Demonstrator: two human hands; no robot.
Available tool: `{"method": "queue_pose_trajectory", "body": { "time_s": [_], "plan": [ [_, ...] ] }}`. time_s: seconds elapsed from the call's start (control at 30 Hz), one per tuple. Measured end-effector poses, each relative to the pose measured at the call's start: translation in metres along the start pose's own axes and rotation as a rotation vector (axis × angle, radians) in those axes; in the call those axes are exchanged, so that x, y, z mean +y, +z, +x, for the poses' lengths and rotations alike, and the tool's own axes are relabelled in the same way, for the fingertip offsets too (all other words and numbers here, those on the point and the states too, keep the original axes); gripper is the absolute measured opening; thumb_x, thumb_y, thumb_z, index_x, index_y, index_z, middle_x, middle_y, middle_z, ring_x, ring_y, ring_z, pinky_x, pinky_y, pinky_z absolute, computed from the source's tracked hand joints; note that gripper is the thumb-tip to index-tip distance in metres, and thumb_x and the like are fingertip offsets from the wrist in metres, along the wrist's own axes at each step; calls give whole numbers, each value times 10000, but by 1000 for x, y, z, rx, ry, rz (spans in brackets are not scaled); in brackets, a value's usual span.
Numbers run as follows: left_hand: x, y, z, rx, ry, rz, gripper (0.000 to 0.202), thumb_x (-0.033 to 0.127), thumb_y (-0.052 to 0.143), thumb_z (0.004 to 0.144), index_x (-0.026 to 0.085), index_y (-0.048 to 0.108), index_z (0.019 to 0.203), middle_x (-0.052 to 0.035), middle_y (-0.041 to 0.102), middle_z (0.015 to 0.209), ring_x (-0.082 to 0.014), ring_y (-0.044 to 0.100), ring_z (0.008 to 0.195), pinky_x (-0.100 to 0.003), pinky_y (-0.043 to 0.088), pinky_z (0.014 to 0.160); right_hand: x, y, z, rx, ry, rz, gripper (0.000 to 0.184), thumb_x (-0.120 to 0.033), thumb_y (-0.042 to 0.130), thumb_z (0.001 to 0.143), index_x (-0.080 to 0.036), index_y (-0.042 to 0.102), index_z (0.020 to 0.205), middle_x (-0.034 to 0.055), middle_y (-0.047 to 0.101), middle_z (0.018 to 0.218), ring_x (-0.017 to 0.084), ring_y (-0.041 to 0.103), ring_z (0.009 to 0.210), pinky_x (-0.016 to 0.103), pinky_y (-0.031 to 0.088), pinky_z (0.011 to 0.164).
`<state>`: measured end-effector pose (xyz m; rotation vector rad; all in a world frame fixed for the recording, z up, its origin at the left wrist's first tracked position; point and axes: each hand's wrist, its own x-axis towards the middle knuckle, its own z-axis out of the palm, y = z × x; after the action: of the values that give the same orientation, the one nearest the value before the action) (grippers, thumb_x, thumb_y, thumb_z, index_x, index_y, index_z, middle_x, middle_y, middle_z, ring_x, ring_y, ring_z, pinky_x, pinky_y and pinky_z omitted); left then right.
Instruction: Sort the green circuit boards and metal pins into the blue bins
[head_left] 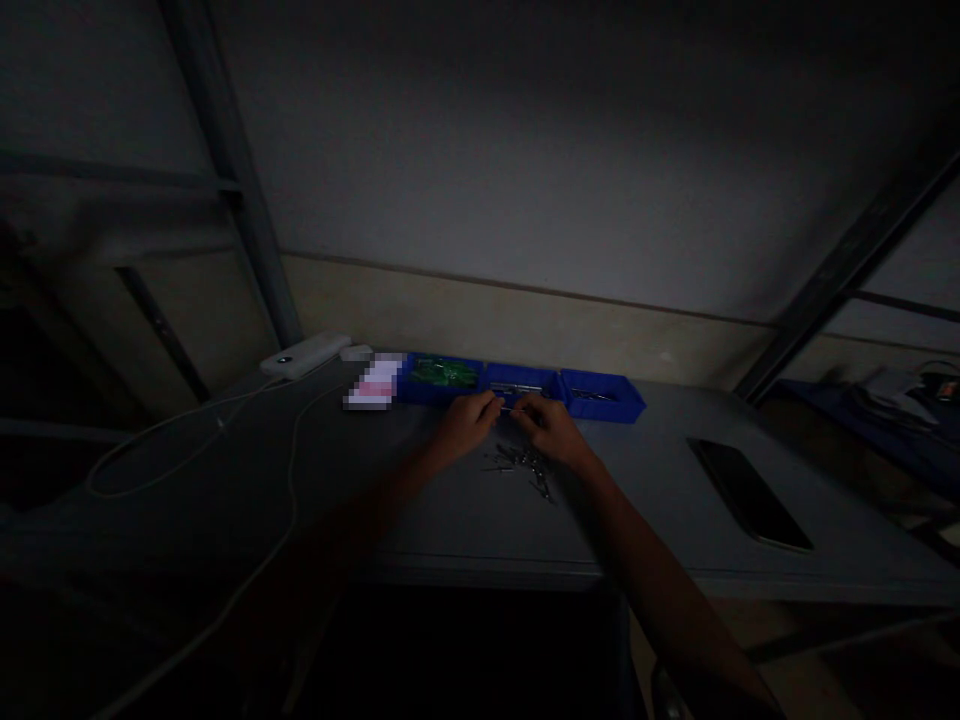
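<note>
My left hand (469, 420) and my right hand (551, 428) meet in front of the blue bins, fingers pinched. Between their fingertips runs a thin, light metal pin (511, 409), held at both ends; its exact kind is too small to tell. Just below the hands lies a loose pile of small, slender metal parts (525, 460) on the grey table. Behind the hands stand three blue bins in a row. Green pieces (444, 372) fill the left one, metal rods (517, 388) lie in the middle one, and a few thin metal parts (591, 394) are in the right one.
A dark phone or tablet (750, 493) lies on the table (645, 510) at the right. To the left are a lit, blurred-out screen (375, 383), a white power strip or box (306, 356) and a white cable (292, 470). Metal posts flank the table; the room is dim.
</note>
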<state>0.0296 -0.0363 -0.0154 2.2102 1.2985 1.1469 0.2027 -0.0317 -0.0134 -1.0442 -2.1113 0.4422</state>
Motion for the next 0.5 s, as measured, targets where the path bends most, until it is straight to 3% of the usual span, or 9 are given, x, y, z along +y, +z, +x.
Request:
{"method": "queue_pose_trajectory", "body": {
  "time_s": [0.2, 0.4, 0.5],
  "plan": [
    [-5, -2, 1, 104, 100, -78, 133, 287, 495, 827, 170, 545, 867, -9, 621, 754, -130, 579, 692, -224, 423, 632, -1, -1, 1, 19, -21, -19, 298, -334, 414, 879, -161, 545, 675, -22, 491, 561, 106, 436, 525, 225, 286, 524],
    [-3, -3, 1, 98, 92, 28, 189, 286, 436, 849, 165, 531, 739, -24, 600, 704, -143, 560, 686, -246, 415, 647, -7, -1, 2, 16, -22, -5, 284, -340, 428, 870, -153, 569, 709, -8, 534, 619, 108, 464, 569, 224, 312, 554],
    [1, -6, 1, 39, 49, 47, 265, 303, 385, 870, 165, 533, 699, -28, 605, 688, -148, 564, 685, -253, 410, 650, -8, 0, 3, 34, -17, -32, 297, -360, 437, 858, -155, 558, 679, -17, 515, 587, 101, 445, 545, 218, 299, 534]
  ]
}}
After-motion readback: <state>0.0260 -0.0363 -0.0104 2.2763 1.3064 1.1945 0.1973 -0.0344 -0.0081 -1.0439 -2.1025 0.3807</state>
